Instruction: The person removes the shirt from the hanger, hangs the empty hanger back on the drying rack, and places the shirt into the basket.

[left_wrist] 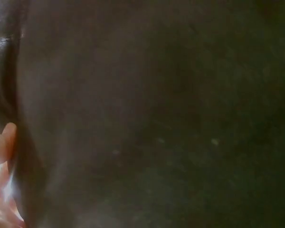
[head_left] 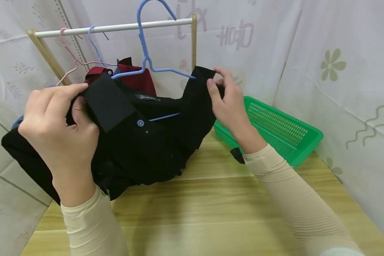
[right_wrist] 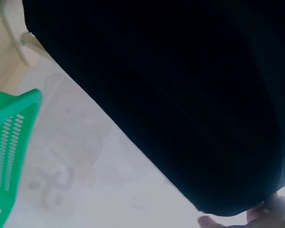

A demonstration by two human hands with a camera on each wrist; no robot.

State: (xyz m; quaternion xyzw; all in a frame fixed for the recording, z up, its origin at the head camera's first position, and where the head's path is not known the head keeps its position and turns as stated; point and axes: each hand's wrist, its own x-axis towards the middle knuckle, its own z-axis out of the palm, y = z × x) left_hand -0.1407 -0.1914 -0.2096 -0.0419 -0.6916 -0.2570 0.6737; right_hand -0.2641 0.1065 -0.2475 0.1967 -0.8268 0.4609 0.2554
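A black buttoned shirt (head_left: 153, 142) with a collar hangs between both hands in the head view, a blue hanger (head_left: 146, 58) inside its neck opening. My left hand (head_left: 60, 117) pinches the cloth by the collar on the left, thumb below and fingers above. On the other side my right hand (head_left: 228, 99) pinches the collar's right end between thumb and fingers. The hanger's hook stands in front of the white rail. Black cloth (left_wrist: 156, 104) fills most of the left wrist view, and dark cloth (right_wrist: 171, 95) covers much of the right wrist view.
A rack with a white rail (head_left: 115, 28) and wooden posts stands behind. On it hang a pink hanger (head_left: 72, 53), another blue hanger (head_left: 96, 46) and a dark red garment (head_left: 139, 80). A green basket (head_left: 313, 135) stands at the right on the wooden table (head_left: 211, 213).
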